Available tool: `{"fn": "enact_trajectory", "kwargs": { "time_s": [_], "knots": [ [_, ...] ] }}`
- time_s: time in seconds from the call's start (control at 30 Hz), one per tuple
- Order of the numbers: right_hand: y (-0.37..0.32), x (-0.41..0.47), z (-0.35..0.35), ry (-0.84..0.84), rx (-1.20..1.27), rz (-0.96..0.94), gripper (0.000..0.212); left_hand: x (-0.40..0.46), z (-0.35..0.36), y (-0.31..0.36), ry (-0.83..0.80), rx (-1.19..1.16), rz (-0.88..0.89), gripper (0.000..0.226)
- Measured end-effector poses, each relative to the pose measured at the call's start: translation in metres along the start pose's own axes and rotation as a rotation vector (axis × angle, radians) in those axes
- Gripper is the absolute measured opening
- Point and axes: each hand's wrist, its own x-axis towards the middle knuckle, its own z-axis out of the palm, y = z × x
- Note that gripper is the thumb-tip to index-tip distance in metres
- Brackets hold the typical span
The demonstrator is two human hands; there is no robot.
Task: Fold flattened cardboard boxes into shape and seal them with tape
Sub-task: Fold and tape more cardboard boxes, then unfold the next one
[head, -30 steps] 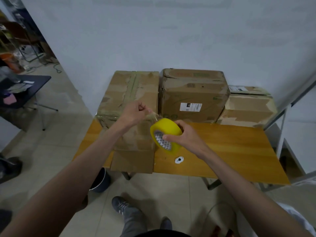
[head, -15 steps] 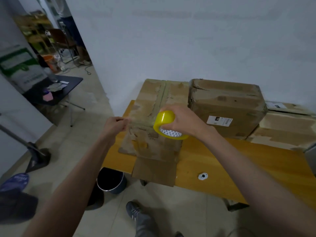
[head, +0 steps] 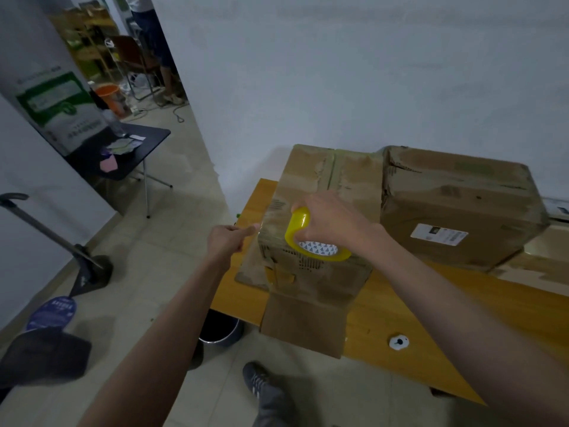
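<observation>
Wooden surface against a plain wall, boxes stacked at its rear. The box being worked stands at the surface's 9 o'clock end, one flap overhanging the near edge. Right hand grips the tape roll, pressed on the box's top front edge. Left hand, loosely closed, pinches toward the box's side (presumably the tape end; film not discernible). Step judged: sealing. Next: draw the roll along the seam, pressing down.

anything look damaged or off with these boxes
Yes. The box under the tape roll overhangs the table edge, a loose flap dangling. The neighbouring box is crumpled and torn along its left corner.
</observation>
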Motion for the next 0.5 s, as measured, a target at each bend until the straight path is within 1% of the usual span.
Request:
{"fn": "enact_trajectory", "kwargs": {
  "time_s": [0.1, 0.27, 0.4, 0.5],
  "knots": [
    [-0.003, 0.006, -0.001, -0.028, -0.05, 0.003, 0.059, 0.005, 0.005, -0.003, 0.007, -0.01, -0.029, 0.049],
    [-0.006, 0.007, -0.003, -0.049, -0.062, 0.02, 0.059, 0.009, 0.006, -0.012, 0.025, -0.026, -0.055, 0.046],
    [-0.008, 0.006, -0.001, -0.06, -0.083, 0.004, 0.058, 0.011, 0.008, -0.017, 0.02, -0.028, -0.067, 0.045],
    [-0.009, 0.006, 0.0, -0.052, -0.108, -0.012, 0.056, 0.013, 0.007, -0.017, 0.008, 0.001, -0.087, 0.048]
  ]
}}
